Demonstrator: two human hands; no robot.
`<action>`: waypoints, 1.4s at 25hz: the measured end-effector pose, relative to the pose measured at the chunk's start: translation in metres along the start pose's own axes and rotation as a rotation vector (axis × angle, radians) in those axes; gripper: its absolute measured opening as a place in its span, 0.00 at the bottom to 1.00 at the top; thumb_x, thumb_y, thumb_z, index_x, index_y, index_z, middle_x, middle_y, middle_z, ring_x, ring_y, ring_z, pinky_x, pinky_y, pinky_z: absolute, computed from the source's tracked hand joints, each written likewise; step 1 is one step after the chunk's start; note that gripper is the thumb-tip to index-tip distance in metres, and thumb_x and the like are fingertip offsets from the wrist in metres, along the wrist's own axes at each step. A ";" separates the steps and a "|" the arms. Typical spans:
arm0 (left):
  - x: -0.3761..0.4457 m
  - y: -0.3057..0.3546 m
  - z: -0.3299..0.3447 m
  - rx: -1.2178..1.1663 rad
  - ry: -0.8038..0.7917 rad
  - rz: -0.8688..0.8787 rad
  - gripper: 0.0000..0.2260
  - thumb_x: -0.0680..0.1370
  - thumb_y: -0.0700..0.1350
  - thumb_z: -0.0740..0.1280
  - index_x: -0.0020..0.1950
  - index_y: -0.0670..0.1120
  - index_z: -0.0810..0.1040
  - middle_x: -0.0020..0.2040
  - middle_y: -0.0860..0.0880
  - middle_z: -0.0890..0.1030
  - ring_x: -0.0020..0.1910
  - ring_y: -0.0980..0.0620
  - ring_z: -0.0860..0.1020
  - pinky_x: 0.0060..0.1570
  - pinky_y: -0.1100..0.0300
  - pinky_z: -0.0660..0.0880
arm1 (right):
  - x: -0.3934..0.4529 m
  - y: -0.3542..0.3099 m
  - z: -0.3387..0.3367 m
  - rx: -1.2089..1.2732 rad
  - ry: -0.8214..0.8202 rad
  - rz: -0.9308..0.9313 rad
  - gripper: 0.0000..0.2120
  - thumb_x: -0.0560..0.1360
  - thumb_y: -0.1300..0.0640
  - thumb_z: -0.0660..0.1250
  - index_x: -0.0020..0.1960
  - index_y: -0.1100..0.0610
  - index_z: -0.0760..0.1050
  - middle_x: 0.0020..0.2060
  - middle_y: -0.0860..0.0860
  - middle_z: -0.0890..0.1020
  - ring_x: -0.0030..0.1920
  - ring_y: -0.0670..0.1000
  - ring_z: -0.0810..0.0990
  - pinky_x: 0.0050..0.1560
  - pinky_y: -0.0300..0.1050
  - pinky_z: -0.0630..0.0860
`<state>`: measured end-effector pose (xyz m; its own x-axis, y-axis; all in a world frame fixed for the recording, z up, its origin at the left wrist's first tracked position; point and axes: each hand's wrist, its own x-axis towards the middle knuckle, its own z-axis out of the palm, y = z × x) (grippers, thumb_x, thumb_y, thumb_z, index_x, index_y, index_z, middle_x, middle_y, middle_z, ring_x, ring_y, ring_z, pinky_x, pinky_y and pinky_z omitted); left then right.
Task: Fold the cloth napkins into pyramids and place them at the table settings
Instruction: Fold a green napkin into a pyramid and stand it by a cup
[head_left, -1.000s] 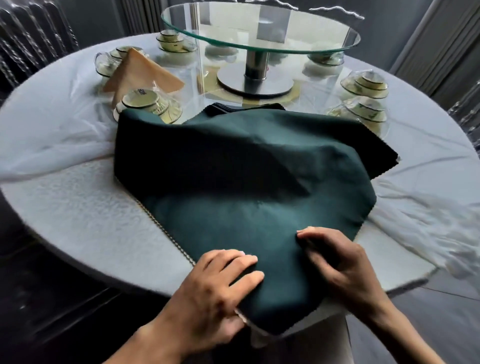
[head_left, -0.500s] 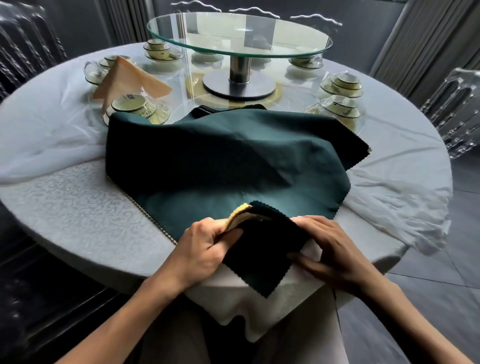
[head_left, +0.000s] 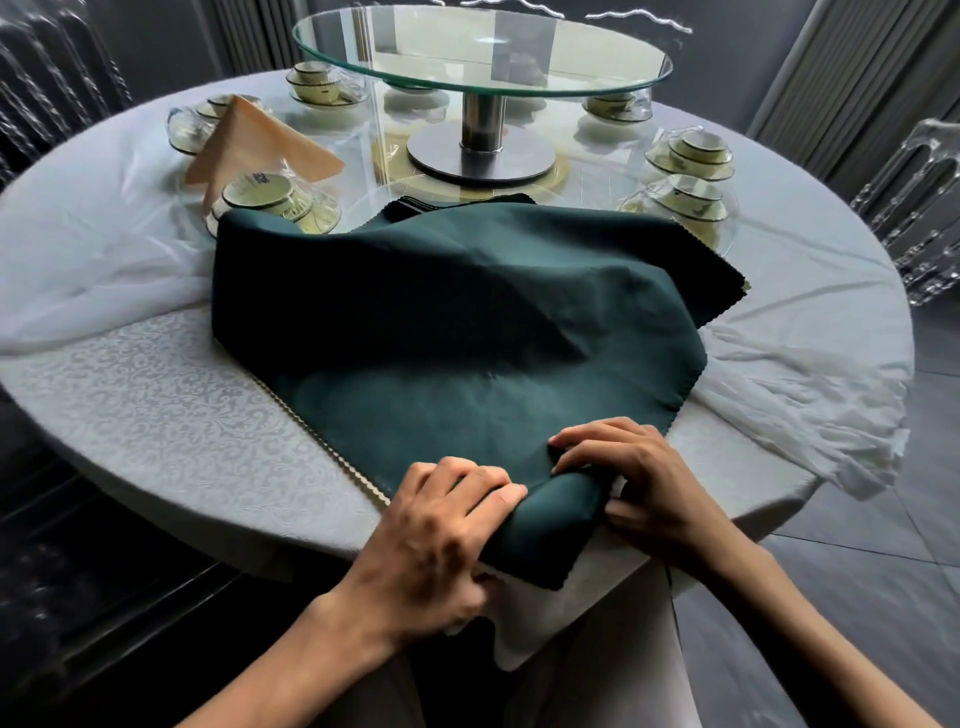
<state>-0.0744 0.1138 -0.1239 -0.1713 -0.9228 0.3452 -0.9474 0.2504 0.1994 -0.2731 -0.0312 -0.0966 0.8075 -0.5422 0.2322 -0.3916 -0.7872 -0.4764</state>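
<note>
napkin (head_left: 467, 374): green, spread on table (head_left: 156, 415), near corner over the edge
left hand (head_left: 436, 535): curled on that corner, likely to lift it
right hand (head_left: 639, 483): pinches cloth, steadying

Can't see my left hand (head_left: 441, 530) thumb, it's tucked under the green napkin (head_left: 467, 364) corner. Right hand (head_left: 644, 483) fingertips sink into the fold, tips hidden. Whatever lies under the napkin beyond my fingers is covered; only a pale scalloped edge shows left of the left fingers. Both forearms are cut by the bottom edge. Far past the fingers, the wrapped bowls (head_left: 280, 200) carry print too small to read. The clear chair (head_left: 930, 208) is cropped at right.
</note>
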 end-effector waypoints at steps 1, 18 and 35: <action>0.001 0.003 0.001 -0.013 0.025 -0.016 0.32 0.59 0.54 0.76 0.62 0.49 0.78 0.58 0.54 0.78 0.55 0.49 0.76 0.52 0.56 0.69 | 0.000 0.002 0.000 0.019 0.001 0.004 0.19 0.61 0.51 0.59 0.48 0.46 0.82 0.56 0.36 0.80 0.59 0.44 0.76 0.54 0.52 0.70; 0.027 -0.024 -0.063 -0.711 0.008 -0.001 0.09 0.68 0.44 0.73 0.47 0.46 0.84 0.44 0.56 0.83 0.44 0.55 0.81 0.42 0.57 0.76 | 0.010 0.058 -0.031 -0.312 0.266 -0.058 0.20 0.66 0.63 0.66 0.57 0.53 0.81 0.58 0.47 0.82 0.62 0.57 0.77 0.61 0.54 0.73; 0.025 -0.178 -0.122 -0.675 0.385 -0.845 0.24 0.65 0.48 0.70 0.61 0.49 0.77 0.59 0.48 0.81 0.61 0.46 0.78 0.63 0.54 0.75 | 0.050 0.012 -0.005 -0.132 0.114 -0.094 0.17 0.70 0.61 0.62 0.56 0.53 0.82 0.58 0.48 0.83 0.58 0.48 0.78 0.58 0.40 0.72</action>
<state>0.1231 0.0814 -0.0389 0.6549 -0.7489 0.1012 -0.3617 -0.1931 0.9121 -0.2392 -0.0692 -0.0863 0.7909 -0.4882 0.3689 -0.3774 -0.8637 -0.3340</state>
